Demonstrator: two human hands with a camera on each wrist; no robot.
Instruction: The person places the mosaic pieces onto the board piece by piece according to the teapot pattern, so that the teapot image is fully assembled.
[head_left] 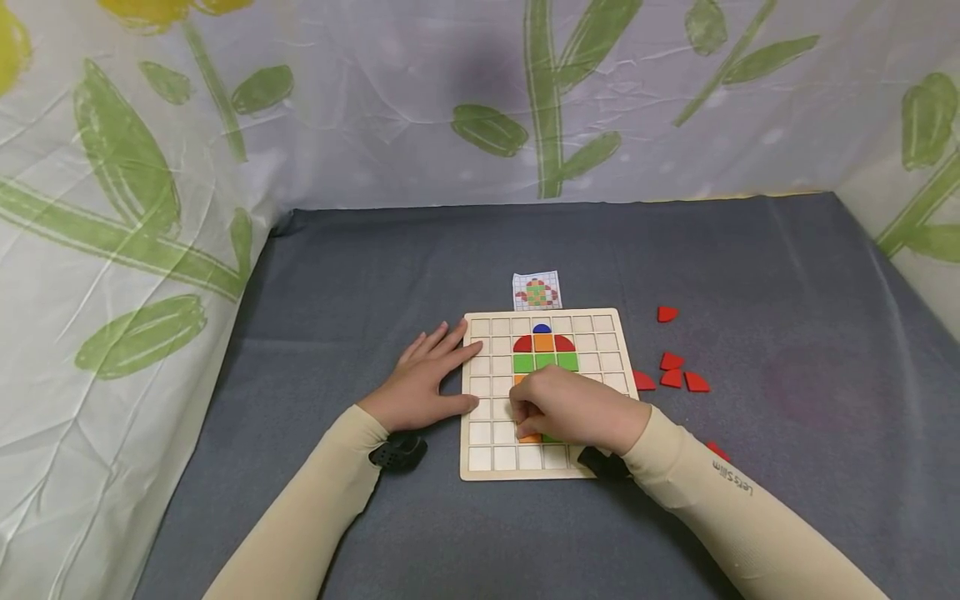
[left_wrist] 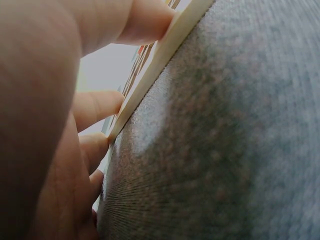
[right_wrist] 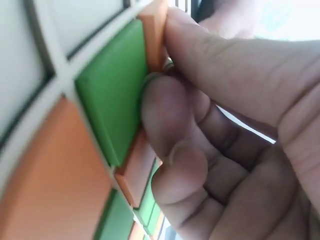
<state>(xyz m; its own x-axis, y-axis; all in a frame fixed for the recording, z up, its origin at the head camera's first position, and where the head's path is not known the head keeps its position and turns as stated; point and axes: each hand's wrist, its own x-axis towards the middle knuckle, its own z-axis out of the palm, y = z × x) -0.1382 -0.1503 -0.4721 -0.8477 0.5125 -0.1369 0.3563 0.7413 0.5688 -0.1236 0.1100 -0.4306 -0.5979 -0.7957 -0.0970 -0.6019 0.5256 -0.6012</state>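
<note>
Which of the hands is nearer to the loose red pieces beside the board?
Right. The right hand is over the board, left of the loose red pieces; the left hand touches the board's left edge, with the board between it and them.

Head view from high, facing forward-down; both wrist views very close, skimming board (head_left: 480,458); all three share it.

Right hand (head_left: 573,408) obstructs lower centre of board (head_left: 479,458); left hand (head_left: 423,379), left edge; red pieces (head_left: 671,379), right side. Overhead access: upper-right squares (head_left: 604,342).
</note>
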